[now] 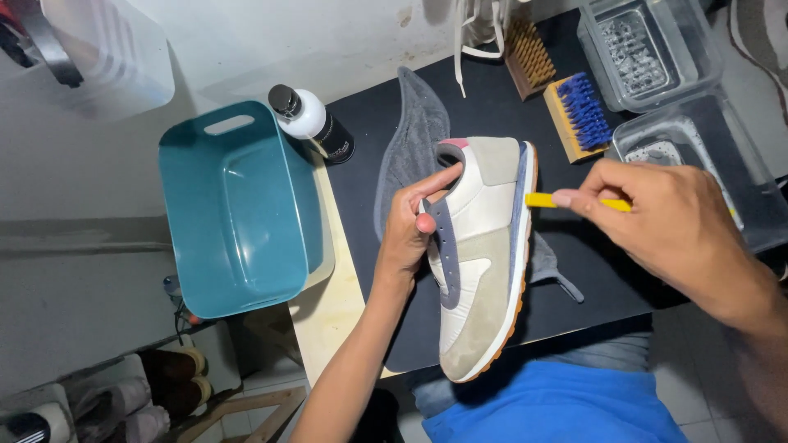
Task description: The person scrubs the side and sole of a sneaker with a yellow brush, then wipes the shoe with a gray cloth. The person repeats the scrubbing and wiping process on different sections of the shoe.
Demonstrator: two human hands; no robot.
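Shoe: a beige and white sneaker (480, 262) with grey trim and an orange-edged sole, held tilted on its side over the front edge of the black desk mat (369, 131), toe toward 6 o'clock, heel toward 12.
Left hand: the left hand (410, 234) grips the shoe from 9 o'clock; thumb and fingers go into the opening and are clamped on the collar.
Right hand: the right hand (665, 217) comes from 3 o'clock, fingers pinched together on a thin yellow tool (542, 199).
Yellow tool: its free end touches the edge of the sole near the heel; I cannot tell what kind of tool it is.
Cloth: a grey cloth (414, 135) lies under the shoe and runs toward 11 o'clock.
Brushes: a blue-bristle brush (579, 115) and a tan-bristle brush (525, 53) lie at 1 o'clock from the shoe.
Trays: two clear plastic trays (648, 49), well apart from the shoe, toward 2 o'clock.
Bottle: a white bottle with black cap (308, 119), at 10 o'clock.
Basin: a teal basin (234, 213), at 9 o'clock, beside the mat.
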